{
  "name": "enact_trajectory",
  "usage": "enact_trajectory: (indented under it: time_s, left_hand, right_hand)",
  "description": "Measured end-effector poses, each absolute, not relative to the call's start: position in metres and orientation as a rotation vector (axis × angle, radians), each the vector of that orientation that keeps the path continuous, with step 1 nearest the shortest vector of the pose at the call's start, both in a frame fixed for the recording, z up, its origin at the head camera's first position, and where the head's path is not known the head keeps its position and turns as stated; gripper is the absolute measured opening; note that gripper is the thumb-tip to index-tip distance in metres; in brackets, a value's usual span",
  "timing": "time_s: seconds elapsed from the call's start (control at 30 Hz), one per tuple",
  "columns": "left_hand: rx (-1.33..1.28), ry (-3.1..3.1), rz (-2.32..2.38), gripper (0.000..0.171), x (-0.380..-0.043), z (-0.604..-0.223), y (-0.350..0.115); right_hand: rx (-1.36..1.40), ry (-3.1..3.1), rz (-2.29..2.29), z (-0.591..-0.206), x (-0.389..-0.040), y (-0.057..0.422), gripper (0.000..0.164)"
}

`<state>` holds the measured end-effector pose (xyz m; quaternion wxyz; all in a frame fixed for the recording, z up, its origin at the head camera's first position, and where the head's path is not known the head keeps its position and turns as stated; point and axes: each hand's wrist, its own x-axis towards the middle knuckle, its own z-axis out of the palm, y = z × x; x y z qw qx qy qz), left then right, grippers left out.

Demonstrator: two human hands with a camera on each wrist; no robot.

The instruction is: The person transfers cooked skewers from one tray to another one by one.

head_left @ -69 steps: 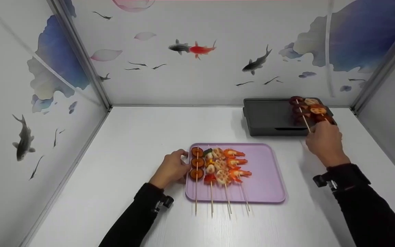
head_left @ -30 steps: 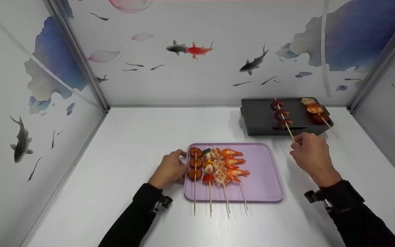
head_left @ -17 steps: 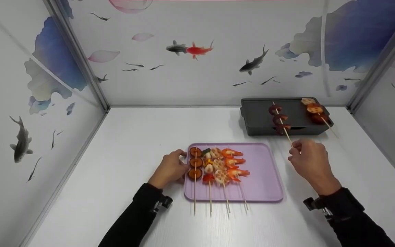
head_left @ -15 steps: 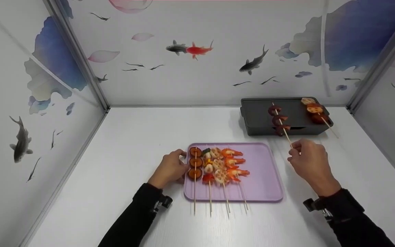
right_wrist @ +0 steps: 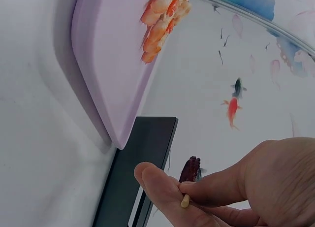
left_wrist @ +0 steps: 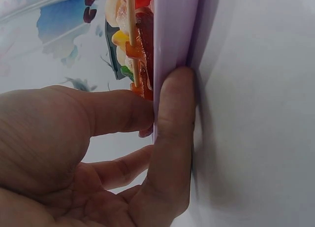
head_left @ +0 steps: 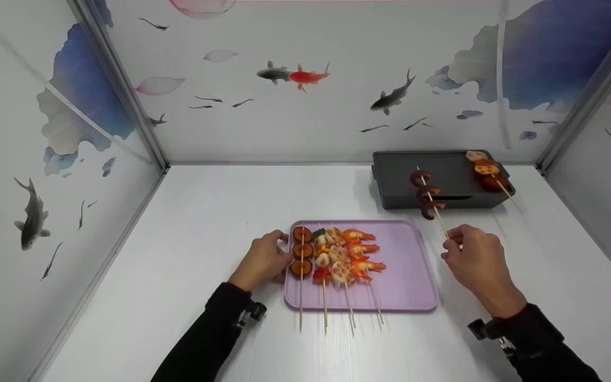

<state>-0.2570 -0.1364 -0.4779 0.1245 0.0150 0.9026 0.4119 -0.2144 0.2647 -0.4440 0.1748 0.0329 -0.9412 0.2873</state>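
Note:
My right hand pinches the bare stick end of a skewer threaded with dark red, curled pieces. The far part of this skewer overlaps the front edge of a dark grey grill pan. In the right wrist view, the stick's blunt end pokes out between thumb and finger. At the left side of a lilac tray, my left hand grips the rim, thumb on the inner side and a finger along the outside, as the left wrist view shows. Mushroom, mixed vegetable, lotus root and shrimp skewers lie on the tray.
Another skewer, with lotus root slices and brown pieces, lies on the right end of the grill pan, its stick jutting past the front. White panels painted with fish enclose the white table at the back and sides.
My right hand has drawn the dark red skewer from the grill pan's right end leftward and toward me, past the front edge. My left hand has stayed on the tray.

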Motion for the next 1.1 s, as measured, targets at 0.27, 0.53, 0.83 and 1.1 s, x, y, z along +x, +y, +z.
enact_trajectory:
  time_s: [0.27,0.53,0.83,1.1]
  left_hand:
    - [0.067,2.650,1.202,0.046,-0.257,-0.478,-0.137]
    - [0.074,2.666,1.192,0.046,-0.256,-0.477,-0.137]
    - [0.074,2.671,1.193,0.046,-0.256,-0.478,-0.136]
    - [0.044,2.642,1.209,0.047,-0.257,-0.478,-0.136]
  right_hand:
    - [0.092,-2.689,0.829,-0.449,-0.207,0.257,0.014]
    - [0.143,-2.666,0.823,-0.456,-0.200,0.255,0.011]
    - [0.163,-2.671,0.797,-0.460,-0.192,0.251,0.012]
    - [0.181,-2.678,0.788,-0.462,-0.183,0.247,0.012]
